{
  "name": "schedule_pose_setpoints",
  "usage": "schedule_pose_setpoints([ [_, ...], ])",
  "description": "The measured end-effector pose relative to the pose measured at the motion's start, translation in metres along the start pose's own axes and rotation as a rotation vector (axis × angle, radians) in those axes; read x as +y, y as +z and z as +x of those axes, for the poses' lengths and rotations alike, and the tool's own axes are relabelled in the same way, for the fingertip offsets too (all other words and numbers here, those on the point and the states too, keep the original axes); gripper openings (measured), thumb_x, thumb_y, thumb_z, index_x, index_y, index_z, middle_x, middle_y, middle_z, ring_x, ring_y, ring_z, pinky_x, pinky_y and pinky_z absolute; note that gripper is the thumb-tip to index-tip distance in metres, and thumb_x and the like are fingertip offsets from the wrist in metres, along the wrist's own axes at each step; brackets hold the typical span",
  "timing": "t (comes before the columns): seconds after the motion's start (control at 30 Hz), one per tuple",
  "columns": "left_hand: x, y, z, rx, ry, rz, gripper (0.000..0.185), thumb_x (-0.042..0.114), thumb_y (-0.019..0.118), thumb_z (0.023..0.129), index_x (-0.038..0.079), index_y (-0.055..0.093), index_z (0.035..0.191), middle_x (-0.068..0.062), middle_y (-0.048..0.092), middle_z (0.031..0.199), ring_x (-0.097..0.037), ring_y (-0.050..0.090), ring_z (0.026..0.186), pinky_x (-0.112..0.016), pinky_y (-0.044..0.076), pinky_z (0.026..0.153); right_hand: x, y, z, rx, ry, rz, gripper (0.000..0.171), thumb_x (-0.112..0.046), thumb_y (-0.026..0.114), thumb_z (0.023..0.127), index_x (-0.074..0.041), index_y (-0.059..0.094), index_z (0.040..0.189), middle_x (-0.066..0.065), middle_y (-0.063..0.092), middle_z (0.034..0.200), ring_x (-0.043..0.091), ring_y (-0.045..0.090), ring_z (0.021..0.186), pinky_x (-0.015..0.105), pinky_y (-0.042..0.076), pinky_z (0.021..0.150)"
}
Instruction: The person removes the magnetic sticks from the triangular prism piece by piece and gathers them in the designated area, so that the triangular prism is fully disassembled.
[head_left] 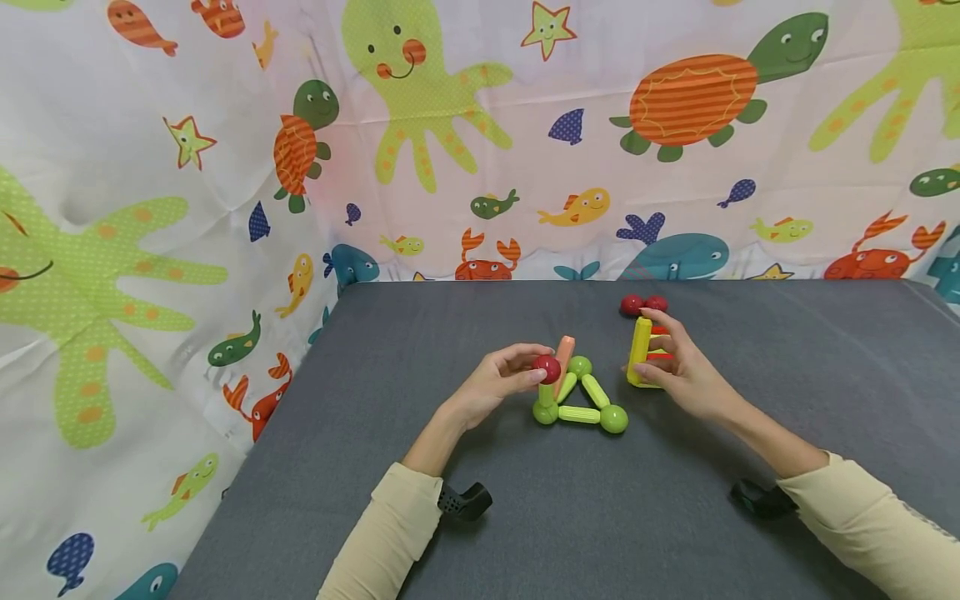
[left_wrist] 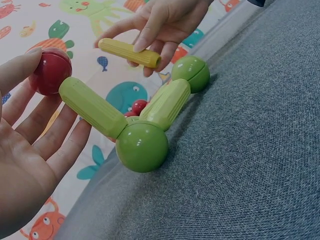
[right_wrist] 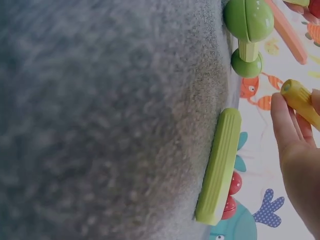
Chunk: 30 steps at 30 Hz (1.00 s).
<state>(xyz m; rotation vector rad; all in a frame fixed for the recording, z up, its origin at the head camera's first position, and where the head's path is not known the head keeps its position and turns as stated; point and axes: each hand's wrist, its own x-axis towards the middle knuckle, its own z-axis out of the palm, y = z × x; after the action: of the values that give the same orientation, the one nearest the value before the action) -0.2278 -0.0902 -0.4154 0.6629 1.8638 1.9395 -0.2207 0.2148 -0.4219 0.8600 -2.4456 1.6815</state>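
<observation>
My left hand (head_left: 504,382) pinches a red ball (head_left: 547,368) between thumb and fingers. That ball sits on top of an upright light-green rod (left_wrist: 95,107), whose lower end joins a green ball (left_wrist: 142,146). Green balls and light-green rods (head_left: 579,414) form a flat triangle on the table, and a salmon-coloured rod (head_left: 564,358) rises at a slant behind the red ball. To the right of the triangle, my right hand (head_left: 693,371) holds a yellow rod (head_left: 640,342) between thumb and fingers, raised above the tabletop as the left wrist view shows.
Two red balls (head_left: 632,305) lie at the back of the grey table (head_left: 600,517). Red rods (head_left: 660,330) show partly behind my right hand. A yellow-green rod (right_wrist: 220,167) lies flat nearby. A printed curtain (head_left: 480,167) hangs along the table's back and left edges.
</observation>
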Motion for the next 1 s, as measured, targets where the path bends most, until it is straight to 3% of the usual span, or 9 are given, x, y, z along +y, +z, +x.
schedule_pose_setpoints([
  [0.17,0.0,0.0,0.0,0.004,-0.009,0.004,0.038,0.004,0.057,0.095,-0.002,0.051,0.131,-0.013,0.056,0.122,-0.021,0.055,0.105,-0.056,0.038,0.097,0.003,-0.003,-0.005,0.036,0.066,0.035,0.075,0.005,0.059,0.091,-0.01,0.012,0.148,0.029,0.045,0.118,0.015,0.063,0.092,0.023,0.053,0.074],
  [0.27,-0.001,0.0,0.001,0.003,-0.011,0.004,0.038,0.004,0.057,0.095,-0.002,0.051,0.131,-0.013,0.056,0.122,-0.021,0.055,0.106,-0.056,0.038,0.097,0.003,-0.005,-0.007,0.076,0.137,0.113,0.072,-0.001,0.059,0.093,-0.014,0.012,0.146,0.028,0.043,0.121,0.006,0.061,0.094,0.025,0.053,0.074],
  [0.53,0.0,0.0,0.001,0.003,-0.005,0.009,0.037,0.004,0.057,0.095,-0.003,0.051,0.131,-0.012,0.057,0.121,-0.02,0.055,0.105,-0.054,0.04,0.097,-0.003,-0.007,-0.012,0.189,0.333,0.521,0.08,-0.002,0.059,0.093,-0.017,0.0,0.146,0.02,0.041,0.112,0.014,0.066,0.091,0.032,0.053,0.078],
  [0.8,-0.001,0.0,0.001,0.007,-0.003,0.011,0.037,0.003,0.057,0.095,-0.003,0.051,0.131,-0.013,0.056,0.121,-0.02,0.055,0.106,-0.053,0.04,0.096,-0.013,-0.011,-0.02,0.264,0.551,0.644,0.078,-0.017,0.058,0.096,-0.012,-0.007,0.14,0.018,0.034,0.125,0.01,0.062,0.094,0.032,0.051,0.084],
  [1.0,0.0,0.0,0.001,0.004,-0.005,0.007,0.037,0.004,0.058,0.095,-0.003,0.052,0.131,-0.013,0.057,0.121,-0.02,0.055,0.105,-0.054,0.04,0.096,-0.015,-0.013,-0.029,0.339,0.666,0.766,0.089,-0.019,0.061,0.094,-0.015,-0.014,0.141,0.007,0.042,0.116,0.013,0.064,0.089,0.035,0.051,0.086],
])
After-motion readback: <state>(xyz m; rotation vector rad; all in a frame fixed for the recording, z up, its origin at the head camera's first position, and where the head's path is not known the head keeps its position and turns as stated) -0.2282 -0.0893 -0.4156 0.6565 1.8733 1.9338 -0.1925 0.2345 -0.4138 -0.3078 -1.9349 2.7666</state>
